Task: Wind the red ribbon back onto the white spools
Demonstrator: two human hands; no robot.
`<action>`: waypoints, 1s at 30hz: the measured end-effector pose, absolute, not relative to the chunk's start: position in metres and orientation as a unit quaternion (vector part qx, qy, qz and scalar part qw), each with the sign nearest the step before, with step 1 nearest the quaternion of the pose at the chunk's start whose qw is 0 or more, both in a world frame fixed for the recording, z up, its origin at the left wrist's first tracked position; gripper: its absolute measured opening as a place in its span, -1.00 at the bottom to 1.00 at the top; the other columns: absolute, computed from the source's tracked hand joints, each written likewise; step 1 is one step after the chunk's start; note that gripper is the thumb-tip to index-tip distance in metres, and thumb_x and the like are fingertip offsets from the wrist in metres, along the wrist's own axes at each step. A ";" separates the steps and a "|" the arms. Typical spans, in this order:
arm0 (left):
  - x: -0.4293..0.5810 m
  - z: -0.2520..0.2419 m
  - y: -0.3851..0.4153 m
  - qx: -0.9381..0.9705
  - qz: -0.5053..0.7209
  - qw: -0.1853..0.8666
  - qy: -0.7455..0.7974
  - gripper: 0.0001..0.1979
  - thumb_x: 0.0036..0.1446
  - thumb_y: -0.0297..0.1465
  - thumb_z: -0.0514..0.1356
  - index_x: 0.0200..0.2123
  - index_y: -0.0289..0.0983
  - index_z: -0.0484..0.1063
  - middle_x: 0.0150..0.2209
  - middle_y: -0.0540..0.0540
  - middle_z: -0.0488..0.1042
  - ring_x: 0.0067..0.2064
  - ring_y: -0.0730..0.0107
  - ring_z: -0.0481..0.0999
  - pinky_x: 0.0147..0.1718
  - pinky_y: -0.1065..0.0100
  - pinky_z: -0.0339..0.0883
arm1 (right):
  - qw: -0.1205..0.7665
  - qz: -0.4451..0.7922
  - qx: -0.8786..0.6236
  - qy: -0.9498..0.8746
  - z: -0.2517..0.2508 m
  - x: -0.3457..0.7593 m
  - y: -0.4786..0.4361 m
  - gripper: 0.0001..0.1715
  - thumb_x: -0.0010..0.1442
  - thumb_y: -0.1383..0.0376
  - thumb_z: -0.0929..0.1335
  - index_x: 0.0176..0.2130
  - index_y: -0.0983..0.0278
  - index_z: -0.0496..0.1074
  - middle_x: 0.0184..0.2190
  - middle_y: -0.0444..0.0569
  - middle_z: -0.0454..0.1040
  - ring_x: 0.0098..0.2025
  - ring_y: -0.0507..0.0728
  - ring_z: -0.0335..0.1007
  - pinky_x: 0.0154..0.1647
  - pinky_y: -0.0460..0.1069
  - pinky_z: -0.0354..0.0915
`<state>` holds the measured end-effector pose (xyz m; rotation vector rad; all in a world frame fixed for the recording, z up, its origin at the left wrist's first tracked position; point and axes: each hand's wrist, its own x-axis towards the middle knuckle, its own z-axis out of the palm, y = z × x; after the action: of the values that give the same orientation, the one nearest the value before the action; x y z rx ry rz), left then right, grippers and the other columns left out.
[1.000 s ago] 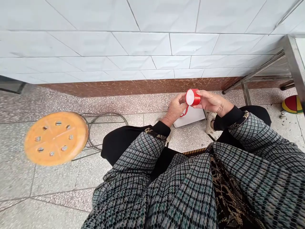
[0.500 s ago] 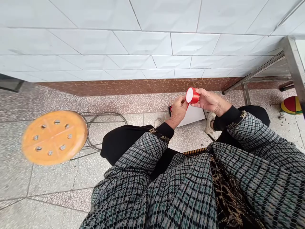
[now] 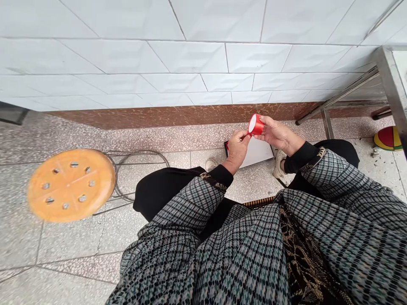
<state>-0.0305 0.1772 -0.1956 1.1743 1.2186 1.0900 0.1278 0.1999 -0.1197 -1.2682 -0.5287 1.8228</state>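
Observation:
A roll of shiny red ribbon (image 3: 259, 126) with a white end face is held up in front of me. My right hand (image 3: 280, 134) grips it from the right, thumb on top and fingers underneath. Close to the roll's lower left edge, my left hand (image 3: 238, 148) pinches a short loose end of the ribbon between thumb and fingertips. Below both hands lies a flat white box (image 3: 258, 153) with a dark edge and a bit of red at its left side, partly hidden by the hands.
An orange round stool (image 3: 71, 185) with holes and thin metal legs stands on the left. At right are a metal table frame (image 3: 327, 123) and a red, yellow and green ball-like thing (image 3: 388, 138) on the floor. A tiled wall (image 3: 193, 57) rises ahead.
The ribbon roll has risen and tilted slightly in my right hand. My left hand stays at its lower edge, pinching the ribbon end.

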 end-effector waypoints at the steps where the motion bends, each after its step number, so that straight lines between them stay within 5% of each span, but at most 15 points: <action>1: -0.030 -0.194 0.178 0.474 0.456 0.546 0.519 -0.96 0.20 -0.46 0.29 -0.32 -0.26 0.54 -0.33 -0.02 0.51 -0.32 0.46 0.45 -0.28 0.39 0.37 | 0.420 0.723 -0.511 -0.201 -0.118 0.126 0.199 -0.66 0.16 0.13 0.56 -0.15 0.18 0.48 -0.26 -0.06 0.58 -0.15 0.11 0.48 -0.09 0.00 0.49; 13: -0.022 -0.169 0.176 0.343 0.365 0.685 0.528 -0.88 0.26 -0.46 0.23 -0.36 -0.24 0.38 -0.57 0.15 0.25 -0.63 0.61 0.03 -0.61 0.44 -0.13 | 0.430 0.660 -0.581 -0.202 -0.125 0.118 0.199 -0.69 0.23 0.10 0.52 -0.26 0.23 0.43 -0.42 -0.11 0.49 -0.37 0.03 0.39 -0.37 -0.09 0.29; 18: -0.024 -0.173 0.175 0.461 0.379 0.603 0.529 -0.83 0.27 -0.46 0.19 -0.40 -0.26 0.47 -0.56 0.09 0.35 -0.55 0.54 0.19 -0.52 0.42 0.04 | 0.441 0.660 -0.574 -0.202 -0.129 0.116 0.198 -0.63 0.22 0.05 0.53 -0.28 0.23 0.40 -0.43 -0.13 0.49 -0.37 0.03 0.41 -0.32 -0.07 0.34; 22: -0.025 -0.168 0.173 0.522 0.372 0.564 0.521 -0.70 0.35 -0.28 0.20 -0.44 -0.25 0.48 -0.54 0.02 0.42 -0.47 0.46 0.33 -0.40 0.38 0.21 | 0.462 0.665 -0.548 -0.210 -0.135 0.116 0.198 -0.64 0.25 0.05 0.50 -0.31 0.22 0.39 -0.45 -0.14 0.48 -0.36 0.04 0.42 -0.25 -0.05 0.40; 25: -0.023 -0.165 0.173 0.559 0.367 0.502 0.548 -0.79 0.26 -0.23 0.34 -0.20 -0.27 0.59 -0.32 -0.08 0.62 -0.30 0.33 0.53 -0.22 0.31 0.36 | 0.476 0.654 -0.544 -0.225 -0.139 0.113 0.196 -0.61 0.25 0.04 0.51 -0.35 0.22 0.39 -0.46 -0.15 0.46 -0.38 0.03 0.38 -0.27 -0.05 0.40; 28: -0.020 -0.166 0.173 0.575 0.362 0.435 0.591 -0.48 0.12 -0.27 0.47 0.13 -0.24 0.51 -0.02 -0.19 0.66 -0.14 0.20 0.61 -0.09 0.23 0.40 | 0.494 0.638 -0.544 -0.231 -0.144 0.108 0.193 -0.58 0.26 0.03 0.52 -0.39 0.21 0.37 -0.49 -0.17 0.42 -0.42 0.02 0.33 -0.29 -0.05 0.38; 30: -0.018 -0.168 0.172 0.588 0.345 0.416 0.601 -0.38 0.10 -0.28 0.50 0.20 -0.21 0.45 0.00 -0.20 0.66 -0.15 0.18 0.62 -0.11 0.21 0.39 | 0.498 0.632 -0.546 -0.233 -0.147 0.104 0.191 -0.57 0.28 0.02 0.51 -0.40 0.21 0.37 -0.49 -0.17 0.42 -0.42 0.02 0.34 -0.28 -0.04 0.39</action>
<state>-0.0182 0.1725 -0.1676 1.4774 1.5101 0.8654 0.1041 0.1912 -0.1468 -1.3215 -0.5649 1.5308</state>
